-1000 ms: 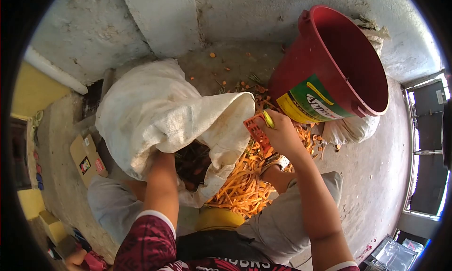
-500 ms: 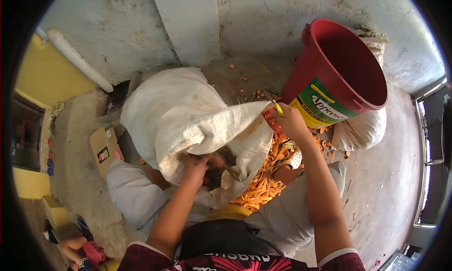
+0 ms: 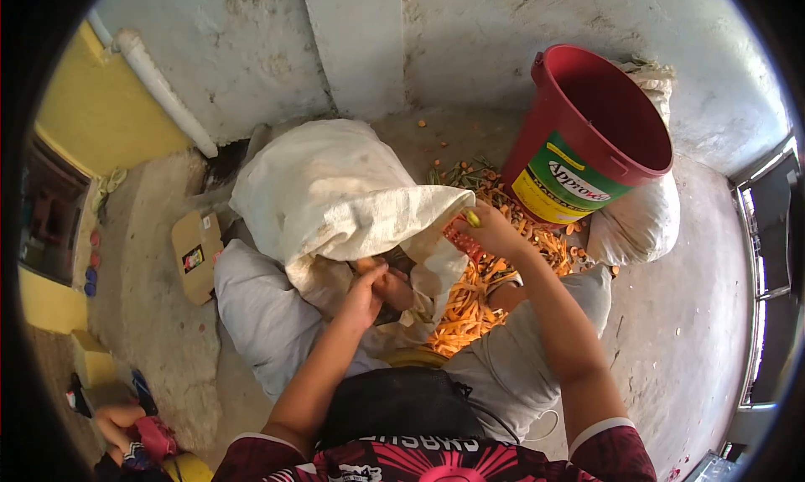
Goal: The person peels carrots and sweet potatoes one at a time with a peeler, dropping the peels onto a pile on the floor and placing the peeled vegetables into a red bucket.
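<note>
Trousers (image 3: 268, 314): grey, nearest, with the knees spread outside the two hands.
Left hand (image 3: 362, 302): fingers closed around a brownish-orange root (image 3: 394, 287) at the sack's mouth; whether a second piece is in the grip, I cannot tell.
Right hand (image 3: 495, 233): clamped on a red holed piece (image 3: 461, 241) and a yellow-green handle (image 3: 473, 219), beside the sack's rim.
Sack (image 3: 327, 180): just beyond the left hand, bulging and white; it seems to hold a good deal yet, though its inside is mostly hidden.
Orange strips (image 3: 470, 310): heaped below the right hand, so plenty looks already pared; how many roots are finished cannot be told.
Stub ends (image 3: 490, 184): scattered beyond the right hand, among green scraps.
Bucket (image 3: 537, 159): beyond the right hand, to its right, dark red and tilted in view; its bottom is out of sight.
Cardboard (image 3: 197, 268): on the floor, well left of the left hand.
Other person (image 3: 126, 423): far left of the left hand, partly cut off.
Left hand, change: deep inside the sack a second ago, now out at its mouth with the root showing.
Right hand, change: same grip, but now closer to the sack's rim.
Far wall (image 3: 470, 38), change: sits differently in view, as the head has shifted.
</note>
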A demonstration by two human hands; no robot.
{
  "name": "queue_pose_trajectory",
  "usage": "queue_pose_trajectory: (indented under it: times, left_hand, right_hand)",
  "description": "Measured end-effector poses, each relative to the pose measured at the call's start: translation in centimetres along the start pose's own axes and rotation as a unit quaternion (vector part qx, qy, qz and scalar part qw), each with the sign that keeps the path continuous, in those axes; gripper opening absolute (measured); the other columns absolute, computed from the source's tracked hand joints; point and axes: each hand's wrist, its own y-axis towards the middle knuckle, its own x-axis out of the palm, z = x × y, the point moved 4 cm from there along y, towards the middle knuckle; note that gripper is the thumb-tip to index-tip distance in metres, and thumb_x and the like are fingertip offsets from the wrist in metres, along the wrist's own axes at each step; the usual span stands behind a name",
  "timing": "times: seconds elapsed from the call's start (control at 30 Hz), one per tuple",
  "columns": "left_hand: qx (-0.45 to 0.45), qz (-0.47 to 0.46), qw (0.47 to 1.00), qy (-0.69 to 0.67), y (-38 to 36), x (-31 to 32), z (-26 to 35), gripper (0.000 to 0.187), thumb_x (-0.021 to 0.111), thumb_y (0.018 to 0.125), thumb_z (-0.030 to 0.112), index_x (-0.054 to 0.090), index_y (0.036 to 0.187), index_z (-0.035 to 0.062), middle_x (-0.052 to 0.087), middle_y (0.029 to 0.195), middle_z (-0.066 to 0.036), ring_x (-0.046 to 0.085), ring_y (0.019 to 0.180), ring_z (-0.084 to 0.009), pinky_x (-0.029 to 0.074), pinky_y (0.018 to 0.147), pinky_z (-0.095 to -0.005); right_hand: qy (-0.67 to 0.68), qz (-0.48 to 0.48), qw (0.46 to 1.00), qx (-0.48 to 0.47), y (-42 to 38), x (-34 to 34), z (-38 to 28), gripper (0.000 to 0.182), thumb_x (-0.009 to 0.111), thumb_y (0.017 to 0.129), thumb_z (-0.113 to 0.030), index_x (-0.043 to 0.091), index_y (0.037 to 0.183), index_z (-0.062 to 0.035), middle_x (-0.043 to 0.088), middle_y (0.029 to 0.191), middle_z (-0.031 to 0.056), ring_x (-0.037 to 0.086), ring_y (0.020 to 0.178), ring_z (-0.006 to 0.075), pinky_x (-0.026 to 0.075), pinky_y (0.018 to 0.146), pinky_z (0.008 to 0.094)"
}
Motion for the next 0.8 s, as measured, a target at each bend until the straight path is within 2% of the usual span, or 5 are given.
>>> queue_pose_trajectory:
  times: [0.3, 0.53, 0.63, 0.73, 0.8]
  left_hand:
    - [-0.031, -0.021, 0.999, 0.029, 0.6, 0.7, -2.5, 0.02, 0.051, 0.08, 0.022, 0.052, 0.085, 0.0022, 0.059, 0.077, -0.012, 0.057, 0.073, -0.0204, 0.045, 0.067, -0.0307]
    - [-0.101, 0.072, 0.975, 0.185, 0.4, 0.5, -4.8, 0.026, 0.055, 0.078, 0.023, 0.053, 0.092, 0.0006, 0.058, 0.085, -0.006, 0.056, 0.077, -0.0148, 0.042, 0.071, -0.0255]
    - [-0.103, 0.056, 0.979, 0.168, 1.3, -0.5, -6.5, 0.029, 0.06, 0.075, 0.024, 0.052, 0.095, 0.0057, 0.056, 0.084, -0.003, 0.052, 0.083, -0.0132, 0.039, 0.072, -0.0307]
    - [-0.125, 0.043, 0.969, 0.208, -0.5, 1.2, -5.3, 0.029, 0.06, 0.074, 0.027, 0.057, 0.093, 0.0063, 0.055, 0.09, -0.005, 0.05, 0.085, -0.0144, 0.037, 0.075, -0.0299]
    - [-0.149, 0.027, 0.962, 0.228, -0.4, 1.0, -5.6, 0.028, 0.06, 0.074, 0.028, 0.059, 0.092, 0.0061, 0.055, 0.092, -0.005, 0.049, 0.084, -0.0146, 0.036, 0.076, -0.0287]
  right_hand:
    - [0.018, 0.218, 0.955, 0.2, -0.7, -1.7, 4.0, 0.014, 0.051, 0.074, -0.008, 0.057, 0.083, -0.0004, 0.052, 0.093, 0.0164, 0.053, 0.081, 0.0321, 0.042, 0.069, 0.0373]
    - [-0.117, 0.106, 0.983, -0.09, -1.4, 0.6, -8.3, 0.013, 0.063, 0.063, -0.011, 0.062, 0.075, -0.0072, 0.033, 0.127, 0.0072, 0.03, 0.117, 0.0266, 0.026, 0.097, 0.0369]
    - [-0.268, 0.032, 0.945, -0.185, -1.5, 5.2, -9.0, 0.023, 0.069, 0.057, -0.021, 0.062, 0.078, -0.0136, 0.046, 0.116, 0.0028, 0.038, 0.112, 0.0222, 0.027, 0.096, 0.0371]
    - [-0.222, 0.038, 0.974, 0.001, 0.6, 5.9, -6.2, 0.024, 0.07, 0.057, -0.021, 0.061, 0.077, -0.0114, 0.054, 0.102, 0.0034, 0.051, 0.096, 0.0226, 0.038, 0.085, 0.0362]
    - [-0.081, 0.243, 0.964, 0.074, 1.0, 2.5, -6.4, 0.024, 0.069, 0.061, -0.019, 0.057, 0.078, -0.0066, 0.057, 0.078, 0.0086, 0.058, 0.066, 0.0246, 0.046, 0.059, 0.0322]
